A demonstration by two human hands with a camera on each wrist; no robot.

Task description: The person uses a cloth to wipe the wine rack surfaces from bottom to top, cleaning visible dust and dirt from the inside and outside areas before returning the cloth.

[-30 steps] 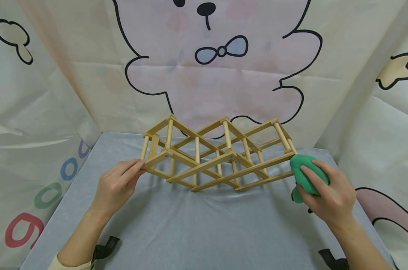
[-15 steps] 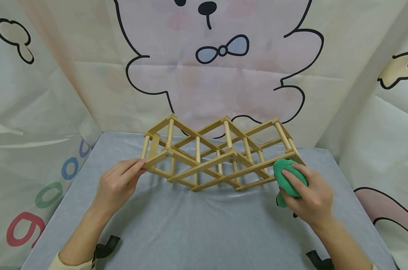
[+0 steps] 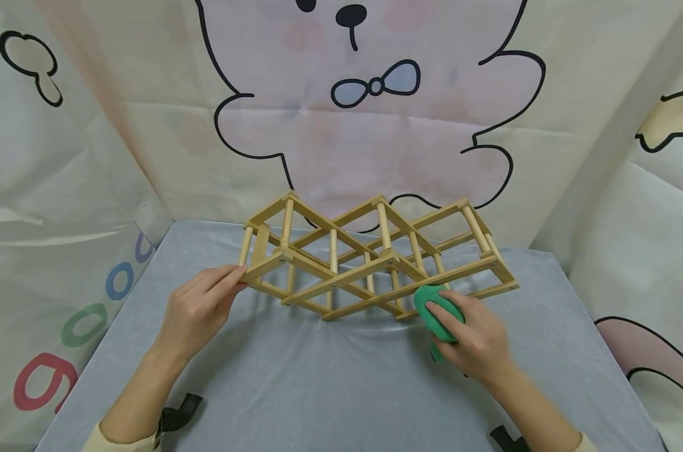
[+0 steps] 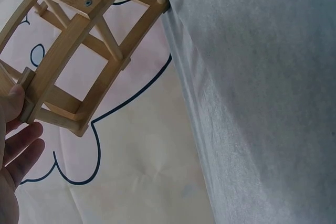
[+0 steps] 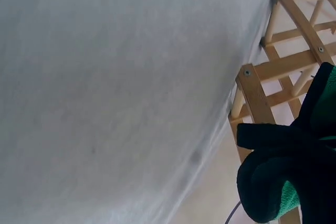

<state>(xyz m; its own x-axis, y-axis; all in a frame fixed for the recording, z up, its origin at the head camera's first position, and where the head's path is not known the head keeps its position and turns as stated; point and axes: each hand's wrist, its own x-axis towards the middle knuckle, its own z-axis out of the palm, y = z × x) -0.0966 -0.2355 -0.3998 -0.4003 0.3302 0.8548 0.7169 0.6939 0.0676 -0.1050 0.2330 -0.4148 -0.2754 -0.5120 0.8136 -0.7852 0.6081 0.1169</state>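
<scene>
I watch the wooden rack (image 3: pixel 370 267) most closely: it hangs or leans over the far half of the worktop (image 3: pixel 341 389), tilted, and I cannot tell whether its underside touches down. My worry is leverage. If the green cloth (image 3: pixel 436 312) pushes hard on the front, well away from the pinched left end, I expect the rack could twist in that small hold or swing backward. Its crossed slats look pivoted where they meet, so a sideways shove might fold or stretch the lattice, and a loose flap of cloth could snag on a slat.

The left hand (image 3: pixel 199 306) has its grip clamped on the rack's left end, with only thin wood between thumb and finger; from the left wrist I see 2 fingers spread just below. The right hand (image 3: pixel 478 337) has its grip curled around the bunched cloth, which appears to touch the rack's lower front, right of its middle
</scene>
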